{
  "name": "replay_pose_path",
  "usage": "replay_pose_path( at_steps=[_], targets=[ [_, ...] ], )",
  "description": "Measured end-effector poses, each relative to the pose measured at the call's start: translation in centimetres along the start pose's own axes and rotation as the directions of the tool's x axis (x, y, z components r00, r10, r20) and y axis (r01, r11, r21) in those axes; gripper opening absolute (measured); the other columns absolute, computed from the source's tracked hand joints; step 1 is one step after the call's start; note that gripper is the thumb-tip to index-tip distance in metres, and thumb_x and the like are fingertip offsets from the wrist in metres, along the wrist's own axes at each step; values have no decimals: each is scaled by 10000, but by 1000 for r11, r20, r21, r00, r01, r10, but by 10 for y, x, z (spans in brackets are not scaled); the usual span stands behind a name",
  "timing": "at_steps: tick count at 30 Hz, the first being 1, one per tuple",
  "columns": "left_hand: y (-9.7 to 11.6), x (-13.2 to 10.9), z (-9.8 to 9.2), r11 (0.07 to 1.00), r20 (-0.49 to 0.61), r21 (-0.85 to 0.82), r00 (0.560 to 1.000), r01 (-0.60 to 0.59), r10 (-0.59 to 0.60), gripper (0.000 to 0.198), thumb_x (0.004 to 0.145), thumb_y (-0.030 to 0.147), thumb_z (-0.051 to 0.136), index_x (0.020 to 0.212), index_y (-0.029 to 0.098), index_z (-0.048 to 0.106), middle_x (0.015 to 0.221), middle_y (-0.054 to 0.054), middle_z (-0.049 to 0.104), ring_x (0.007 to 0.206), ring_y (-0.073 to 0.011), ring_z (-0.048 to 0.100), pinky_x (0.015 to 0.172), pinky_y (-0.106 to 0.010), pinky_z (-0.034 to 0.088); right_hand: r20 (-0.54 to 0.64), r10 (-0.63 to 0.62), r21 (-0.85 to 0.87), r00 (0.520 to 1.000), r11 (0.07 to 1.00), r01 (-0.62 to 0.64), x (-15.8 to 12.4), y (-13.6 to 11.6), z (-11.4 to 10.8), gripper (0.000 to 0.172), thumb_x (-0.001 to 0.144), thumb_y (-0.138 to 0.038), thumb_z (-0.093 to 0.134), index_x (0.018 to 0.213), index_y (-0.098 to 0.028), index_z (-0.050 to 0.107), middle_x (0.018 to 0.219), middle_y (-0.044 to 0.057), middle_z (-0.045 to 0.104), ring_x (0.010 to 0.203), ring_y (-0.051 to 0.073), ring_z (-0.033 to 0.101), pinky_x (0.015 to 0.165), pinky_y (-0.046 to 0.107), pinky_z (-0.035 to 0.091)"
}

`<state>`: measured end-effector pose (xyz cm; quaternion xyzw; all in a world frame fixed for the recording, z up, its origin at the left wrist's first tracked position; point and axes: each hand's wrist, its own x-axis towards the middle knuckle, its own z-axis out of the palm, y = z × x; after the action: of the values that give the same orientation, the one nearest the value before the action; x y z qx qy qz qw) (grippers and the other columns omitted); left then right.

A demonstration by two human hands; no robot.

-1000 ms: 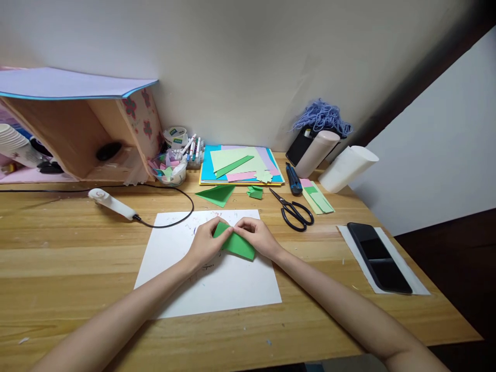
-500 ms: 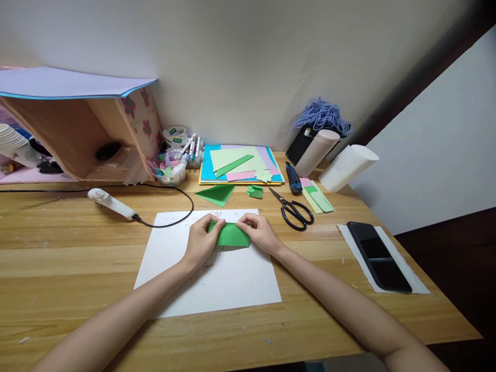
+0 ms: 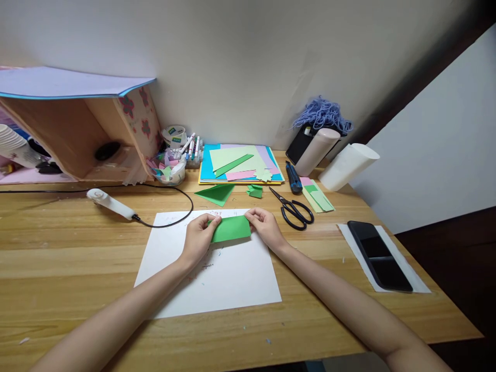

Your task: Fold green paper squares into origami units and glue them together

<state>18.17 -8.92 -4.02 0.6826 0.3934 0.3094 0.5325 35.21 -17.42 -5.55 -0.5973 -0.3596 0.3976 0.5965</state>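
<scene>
A folded piece of green paper (image 3: 231, 228) lies over a white sheet (image 3: 217, 268) on the wooden desk (image 3: 70, 243). My left hand (image 3: 199, 238) pinches its left end with curled fingers. My right hand (image 3: 265, 227) pinches its right end. The paper is stretched flat between them, nearly level.
Black scissors (image 3: 294, 211) lie right of my hands. A phone (image 3: 378, 254) rests on white paper at the right. Behind are a stack of coloured paper (image 3: 240, 164), green scraps (image 3: 217, 194), a bowl of paper bits (image 3: 168, 169), markers (image 3: 191, 147), a corded white tool (image 3: 110, 203) and a cardboard box (image 3: 77, 129).
The green paper has turned from a slant to nearly level and spread out wider. Both hands have shifted slightly away from me and apart.
</scene>
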Motion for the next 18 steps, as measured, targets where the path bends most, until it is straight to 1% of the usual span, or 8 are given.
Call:
replay_pose_path(
  at_steps=[1, 3, 5, 6, 10, 14, 16, 18],
  targets=[
    [0, 0, 0, 1000, -7, -4, 1000, 8, -8, 262, 755, 402, 559, 696, 154, 620, 704, -8, 622, 658, -134, 520, 602, -218, 384, 28, 22, 5, 999, 1000, -22, 0, -1, -1, 271, 734, -425, 606, 750, -156, 575, 631, -6, 596, 559, 108, 562, 533, 221, 448],
    [0, 2, -1, 1000, -26, -10, 999, 21, -22, 268, 752, 407, 560, 710, 151, 626, 725, -16, 631, 669, -139, 528, 601, -220, 386, 126, 88, -16, 988, 996, -86, 0, -5, -3, 308, 703, -422, 642, 830, -149, 579, 606, -11, 606, 548, 108, 568, 536, 222, 451],
    [0, 3, -2, 999, -38, -18, 999, 28, -29, 266, 758, 403, 556, 731, 148, 626, 748, -23, 637, 677, -140, 533, 596, -219, 387, 224, 156, -50, 962, 988, -148, 1, -7, -6, 365, 658, -406, 690, 878, -137, 579, 561, -15, 609, 517, 108, 567, 531, 225, 452],
    [-1, 3, -3, 999, -46, -21, 999, 24, -25, 264, 763, 401, 550, 738, 148, 622, 756, -25, 638, 682, -141, 535, 596, -219, 388, 254, 178, -57, 951, 984, -169, 2, -8, -8, 375, 640, -399, 706, 871, -131, 582, 550, -13, 612, 503, 106, 566, 529, 226, 452],
    [-3, 4, -3, 1000, -78, -13, 997, -25, 24, 283, 774, 428, 533, 742, 155, 598, 771, -28, 628, 720, -148, 540, 623, -224, 397, 243, 195, -26, 950, 980, -195, 4, -13, -12, 334, 633, -397, 715, 791, -125, 600, 587, 1, 630, 506, 95, 576, 547, 219, 454],
    [-5, 4, -3, 1000, -78, 0, 996, -31, 31, 295, 771, 440, 539, 778, 154, 609, 779, -25, 629, 721, -147, 537, 630, -224, 393, 335, 200, -24, 921, 979, -204, 4, -19, -15, 307, 648, -393, 706, 783, -127, 631, 719, 22, 652, 602, 99, 601, 617, 225, 470],
    [-5, 5, -3, 999, -70, 4, 997, -40, 40, 286, 775, 430, 539, 792, 155, 616, 790, -25, 633, 725, -146, 538, 633, -224, 392, 359, 191, -36, 913, 981, -191, 4, -19, -15, 284, 656, -388, 703, 738, -128, 624, 695, 16, 642, 612, 101, 602, 622, 223, 469],
    [-6, 5, -2, 998, -65, 2, 996, -55, 55, 275, 780, 417, 538, 799, 155, 618, 803, -30, 636, 737, -149, 546, 640, -231, 398, 347, 191, -52, 918, 981, -185, 4, -18, -14, 284, 661, -391, 701, 697, -128, 600, 625, 5, 623, 584, 99, 595, 597, 218, 461]
  ],
)
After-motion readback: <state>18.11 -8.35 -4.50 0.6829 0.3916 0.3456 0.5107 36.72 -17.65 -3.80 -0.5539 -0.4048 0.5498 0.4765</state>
